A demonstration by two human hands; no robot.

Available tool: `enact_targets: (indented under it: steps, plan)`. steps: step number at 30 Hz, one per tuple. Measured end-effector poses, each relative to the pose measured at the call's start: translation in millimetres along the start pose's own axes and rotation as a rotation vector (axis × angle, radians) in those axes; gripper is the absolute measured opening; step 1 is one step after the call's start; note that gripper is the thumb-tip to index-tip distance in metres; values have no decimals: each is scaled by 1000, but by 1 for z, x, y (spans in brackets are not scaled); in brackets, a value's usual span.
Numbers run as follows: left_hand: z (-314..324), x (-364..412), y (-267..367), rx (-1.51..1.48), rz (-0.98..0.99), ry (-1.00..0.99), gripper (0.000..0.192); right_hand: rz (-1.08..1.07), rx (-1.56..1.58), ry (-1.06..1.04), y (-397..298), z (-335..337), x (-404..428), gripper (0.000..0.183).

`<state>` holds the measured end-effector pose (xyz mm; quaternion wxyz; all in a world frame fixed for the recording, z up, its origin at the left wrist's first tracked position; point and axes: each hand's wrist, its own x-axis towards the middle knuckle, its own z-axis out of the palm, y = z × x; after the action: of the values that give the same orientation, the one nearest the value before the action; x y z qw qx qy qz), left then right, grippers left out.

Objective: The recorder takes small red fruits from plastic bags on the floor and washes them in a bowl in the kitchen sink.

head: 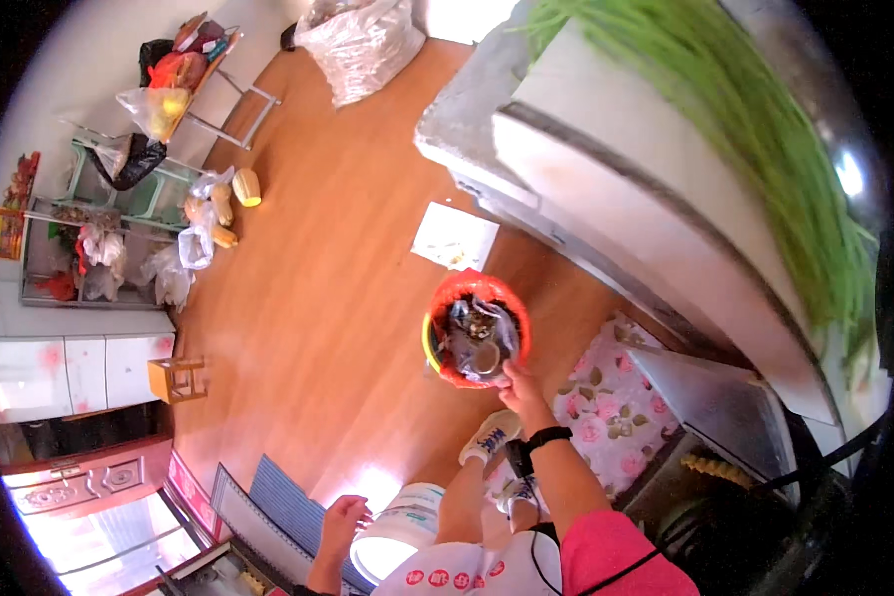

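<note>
My right hand (516, 386) grips the near rim of a small waste bin (523, 320), lined with a red plastic bag and filled with dark rubbish and clear plastic. A yellow band shows at the bin's left side. Just beyond it a white sheet (447, 227) with scraps on it lies on the wooden floor. My left hand (346, 514) is low in the view, its fingers partly curled, beside a white plastic bucket (402, 521). Whether a finger of it touches the bucket's handle I cannot tell.
Long green stalks (752, 141) lie on the counter (641, 127) at right. A cabinet door (715, 402) hangs open above a floral mat (611, 410). A small wooden stool (175, 380), gourds (246, 186) and bagged goods stand left. A big plastic sack (365, 52) is at the far end.
</note>
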<state>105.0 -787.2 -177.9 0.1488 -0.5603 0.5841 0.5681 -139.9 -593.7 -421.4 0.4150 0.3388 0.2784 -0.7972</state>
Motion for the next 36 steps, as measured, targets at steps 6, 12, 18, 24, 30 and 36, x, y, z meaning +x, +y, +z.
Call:
enact_targets:
  steps: [6,12,18,24,30,36]
  plan:
    - [34,-15,65,93,160,-171,17,-164,-381,-127,-50,67,-135,7]
    - [89,-47,155,138,359,-398,16,-1081,-1648,-178,-90,110,-299,11]
    - [179,-103,244,259,646,-697,15,-1240,-1711,243,-102,100,-446,9]
    - [298,-182,249,532,793,-1156,13,-1033,-1425,868,-65,16,-574,11]
    - [412,-298,153,924,962,-1534,14,-719,-942,1603,0,-120,-712,12]
    - [529,-379,35,1109,1563,-1656,14,-33,-914,1549,34,-281,-680,10]
